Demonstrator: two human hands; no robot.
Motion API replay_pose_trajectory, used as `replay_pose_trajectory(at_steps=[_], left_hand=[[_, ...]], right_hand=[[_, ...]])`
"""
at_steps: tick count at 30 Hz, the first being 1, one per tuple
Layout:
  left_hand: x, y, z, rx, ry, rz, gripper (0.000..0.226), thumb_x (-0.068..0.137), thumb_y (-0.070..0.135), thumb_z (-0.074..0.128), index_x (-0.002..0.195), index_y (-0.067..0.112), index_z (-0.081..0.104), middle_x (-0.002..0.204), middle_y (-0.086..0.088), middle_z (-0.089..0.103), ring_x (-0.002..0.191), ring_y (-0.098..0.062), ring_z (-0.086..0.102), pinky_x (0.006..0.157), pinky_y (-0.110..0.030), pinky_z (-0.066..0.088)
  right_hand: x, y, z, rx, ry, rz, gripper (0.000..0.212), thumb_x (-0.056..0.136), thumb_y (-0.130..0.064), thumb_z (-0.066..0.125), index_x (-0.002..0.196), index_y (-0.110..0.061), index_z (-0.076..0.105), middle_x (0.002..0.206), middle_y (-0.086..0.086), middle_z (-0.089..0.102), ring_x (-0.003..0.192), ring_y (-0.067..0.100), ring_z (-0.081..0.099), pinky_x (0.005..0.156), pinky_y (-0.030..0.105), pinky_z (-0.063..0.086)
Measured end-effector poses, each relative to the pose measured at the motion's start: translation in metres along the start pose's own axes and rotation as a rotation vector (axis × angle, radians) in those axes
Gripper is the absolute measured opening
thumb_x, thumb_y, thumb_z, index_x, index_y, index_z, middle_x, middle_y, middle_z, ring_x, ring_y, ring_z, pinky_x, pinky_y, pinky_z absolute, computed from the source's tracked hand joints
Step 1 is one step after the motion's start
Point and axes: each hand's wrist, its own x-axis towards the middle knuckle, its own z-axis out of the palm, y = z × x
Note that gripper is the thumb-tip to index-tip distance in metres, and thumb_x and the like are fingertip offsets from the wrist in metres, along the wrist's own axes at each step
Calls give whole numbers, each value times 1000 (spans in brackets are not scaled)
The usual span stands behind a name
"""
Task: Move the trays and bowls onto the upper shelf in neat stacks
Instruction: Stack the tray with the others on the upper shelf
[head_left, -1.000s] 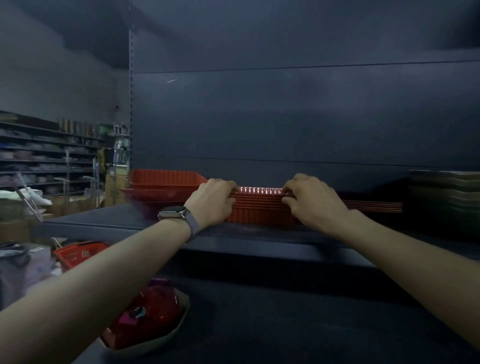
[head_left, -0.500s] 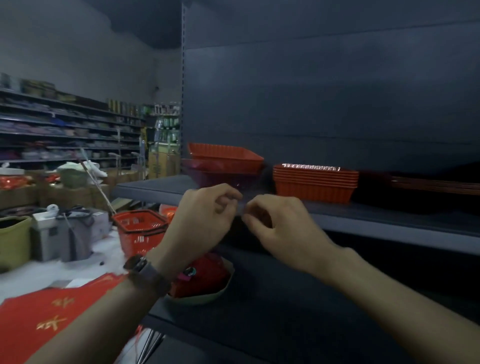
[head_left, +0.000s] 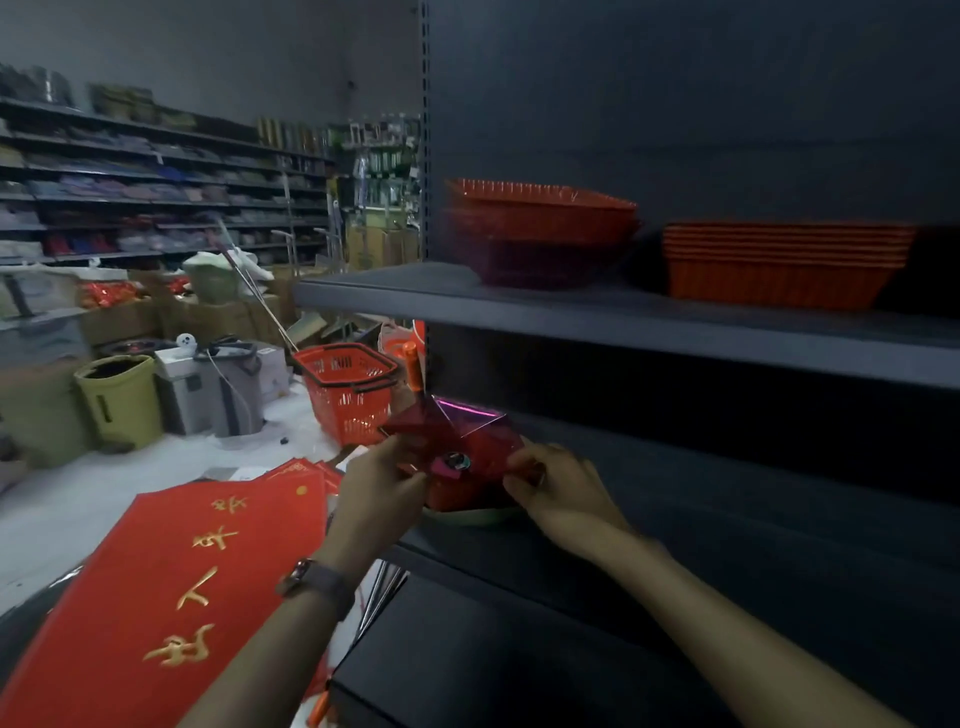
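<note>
Head view: a person's two bare arms reach toward the lower dark shelf (head_left: 701, 545) of a dim shop rack.
Left hand (head_left: 382, 483): fingers curled, pinching the left edge of a translucent red faceted plastic bowl (head_left: 457, 441); a wristwatch (head_left: 311, 577) sits on this wrist.
Right hand (head_left: 563, 491): fingers curled, pinching the same bowl's right edge.
Bowl position: at the left end of the lower shelf, tilted, above more red ware nested in a pale green shallow dish (head_left: 467, 514). Whether it has lifted clear I cannot tell.
Upper shelf (head_left: 571, 317): a dark grey board above the hands. It carries a stack of red flared plastic bowls (head_left: 540, 234) at its left end and, apart to the right, a stack of orange ribbed rectangular plastic trays (head_left: 779, 265).
Floor at left: a red plastic shopping basket (head_left: 348, 384) and red mats with gold characters (head_left: 182, 571).
Risk, slipping: the hold is only fingertips on thin, smooth edges, so the bowl could twist out and fall.
Risk, sticking: nested pieces may cling and rise with it, then drop off the nearby shelf end.
Risk, knocking: the upper shelf's front lip lies over the likely lifting path, so the rim could strike it.
Risk, leaning stack: set down off-centre on the flared bowls, it would probably sit crooked and could topple.
</note>
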Motion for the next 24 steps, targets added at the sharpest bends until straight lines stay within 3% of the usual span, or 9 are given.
replay_pose_trajectory(at_steps=[3,6,8,11,16,21,24], left_hand=[[5,-22,20,51,-36,-28,44,86,8,70,127,23,73,113,0,77,107,-25,72,88,-32,55],[4,-35,42,67,-38,39,44,89,8,65,131,21,71,126,-5,73,115,-26,68,90,-24,47],[5,-44,58,85,-42,84,42,90,7,63,130,15,72,139,-11,64,129,-29,60,105,-21,40],[11,-65,75,150,-56,108,35,94,8,68,127,18,74,151,-11,54,136,-34,54,114,-40,44],[15,-82,79,206,-2,275,17,99,17,66,110,21,78,129,1,62,114,-28,61,99,-36,46],[15,-82,72,243,-67,284,17,99,20,70,115,23,75,122,15,46,116,-21,50,96,-18,30],[13,-81,69,245,-78,309,19,99,21,69,117,24,73,126,10,48,121,-24,51,102,-29,40]], right_hand=[[5,21,25,24,18,-41,26,96,-26,70,121,-32,68,130,-17,59,123,5,56,108,23,44],[11,36,53,-19,-12,-39,44,97,-25,69,140,-30,59,149,-12,53,136,10,46,113,23,35],[16,45,73,-58,-3,-44,55,98,-26,67,149,-32,51,161,-11,43,147,16,37,121,35,34],[18,55,93,-56,4,-49,58,102,-27,61,157,-33,42,168,-11,32,152,18,32,124,46,33],[25,64,102,-105,54,-81,58,107,-26,53,161,-34,34,160,-9,29,140,18,38,121,39,37],[36,64,102,-110,64,-96,35,107,-27,54,142,-30,57,136,-8,35,123,15,49,102,37,54],[38,63,100,-104,92,-107,31,104,-26,60,134,-32,59,134,-10,37,123,12,51,93,36,57]])
